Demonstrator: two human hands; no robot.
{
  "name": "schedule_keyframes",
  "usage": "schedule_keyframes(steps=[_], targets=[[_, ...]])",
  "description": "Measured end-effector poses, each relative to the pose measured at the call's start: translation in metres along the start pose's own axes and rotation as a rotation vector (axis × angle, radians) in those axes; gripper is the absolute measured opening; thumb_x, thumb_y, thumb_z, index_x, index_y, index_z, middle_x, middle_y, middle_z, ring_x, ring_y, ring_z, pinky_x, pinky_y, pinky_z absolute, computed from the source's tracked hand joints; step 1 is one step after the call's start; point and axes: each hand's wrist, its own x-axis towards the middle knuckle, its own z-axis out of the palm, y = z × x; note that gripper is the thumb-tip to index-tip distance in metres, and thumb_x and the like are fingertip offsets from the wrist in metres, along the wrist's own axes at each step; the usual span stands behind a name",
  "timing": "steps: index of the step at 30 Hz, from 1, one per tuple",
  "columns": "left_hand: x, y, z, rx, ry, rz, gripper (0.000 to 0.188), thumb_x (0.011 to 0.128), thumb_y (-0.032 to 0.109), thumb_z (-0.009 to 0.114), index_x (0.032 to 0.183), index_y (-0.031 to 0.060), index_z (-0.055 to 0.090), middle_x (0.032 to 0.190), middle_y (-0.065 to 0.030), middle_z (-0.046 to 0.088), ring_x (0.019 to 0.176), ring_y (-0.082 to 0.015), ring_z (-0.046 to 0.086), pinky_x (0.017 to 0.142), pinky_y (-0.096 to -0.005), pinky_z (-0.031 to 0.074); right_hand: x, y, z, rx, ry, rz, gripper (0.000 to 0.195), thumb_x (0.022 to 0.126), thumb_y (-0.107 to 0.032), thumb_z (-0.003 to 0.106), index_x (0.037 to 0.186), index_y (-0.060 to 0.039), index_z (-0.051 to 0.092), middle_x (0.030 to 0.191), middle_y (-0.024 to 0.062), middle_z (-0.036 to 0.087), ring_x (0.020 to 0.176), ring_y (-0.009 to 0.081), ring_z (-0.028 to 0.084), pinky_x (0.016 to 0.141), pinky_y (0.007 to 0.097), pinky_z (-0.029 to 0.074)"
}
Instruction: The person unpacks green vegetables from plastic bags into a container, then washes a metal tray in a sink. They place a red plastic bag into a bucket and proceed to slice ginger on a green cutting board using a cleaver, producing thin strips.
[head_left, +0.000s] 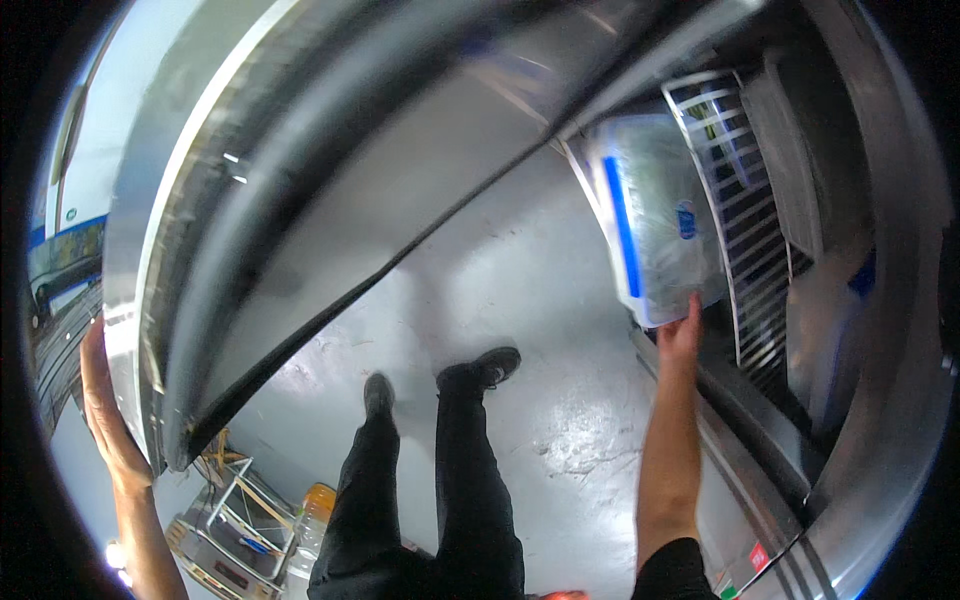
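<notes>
My right hand (680, 334) reaches into a metal-lined refrigerator and holds the near end of a clear plastic food container (664, 217). The container has a blue clip along one side and a small blue label. Its contents look pale and blurred. It lies beside a white wire shelf (731, 217) and appears tilted. At the far left, my left hand (109, 420) holds the outer edge of the open refrigerator door (139, 300), its fingers along the outside. Part of that hand is hidden by the door.
A dark door gasket (360, 289) crosses the view. More containers (784, 157) stand deeper in the refrigerator (892, 360). Below are a grey floor (555, 300), my shoes (487, 367), a metal-framed rack (240, 517) and a plastic bottle with orange top (311, 525).
</notes>
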Motion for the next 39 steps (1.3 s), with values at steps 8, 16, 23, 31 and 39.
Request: schedule_keyframes(steps=[8,16,23,31,39], targets=[[0.003,0.070,0.033,-0.184,0.031,-0.165,0.090,0.098,0.075,0.024,0.140,0.0009,0.055,0.128,-0.0209,0.062,0.124,-0.0334,0.058,0.109,-0.0478,0.042,0.135,-0.099,-0.024,-0.244,-0.034,-0.071,0.061,0.104,-0.035,0.055,0.155,-0.0084,0.036,0.153,0.0117,0.045,0.136,0.0278,0.048,0.118,0.0442,0.032],[-0.063,0.133,0.023,-0.295,0.180,-0.128,0.042,0.094,0.040,0.066,0.108,0.0002,0.064,0.102,-0.0181,0.065,0.094,-0.0378,0.064,0.082,-0.0485,0.054,-0.112,0.099,-0.127,-0.682,-0.762,0.246,0.041,0.096,-0.048,0.063,0.116,-0.0117,0.065,0.105,0.0047,0.067,0.097,0.0192,0.064,0.081,0.0345,0.057],[-0.147,0.220,0.092,-0.727,0.228,-0.320,0.049,0.104,0.043,0.048,0.127,-0.0003,0.053,0.126,-0.0204,0.053,0.114,-0.0376,0.057,0.098,-0.0484,0.047,-0.478,0.031,-0.057,-1.002,-0.878,0.457,0.076,0.106,-0.057,0.033,0.160,-0.0042,0.021,0.162,0.0240,0.031,0.150,0.0423,0.028,0.123,0.0556,0.024],[-0.430,0.098,0.170,-0.794,-0.002,-0.032,0.036,0.102,0.035,0.048,0.115,0.0054,0.064,0.118,-0.0189,0.062,0.114,-0.0371,0.059,0.097,-0.0479,0.049,-0.452,-0.032,-0.060,-0.750,-0.626,0.135,0.071,0.093,-0.075,0.043,0.118,-0.0129,0.067,0.115,0.0094,0.073,0.112,0.0407,0.065,0.097,0.0629,0.049],[-0.786,-0.118,0.166,-0.955,-0.074,-1.275,0.047,0.103,0.045,0.046,0.123,0.0070,0.065,0.129,-0.0175,0.066,0.123,-0.0365,0.059,0.104,-0.0473,0.047,-0.563,0.107,-0.041,-1.263,-0.774,0.138,0.048,0.090,-0.060,0.052,0.103,-0.0166,0.070,0.100,0.0079,0.073,0.098,0.0338,0.067,0.086,0.0571,0.051]])
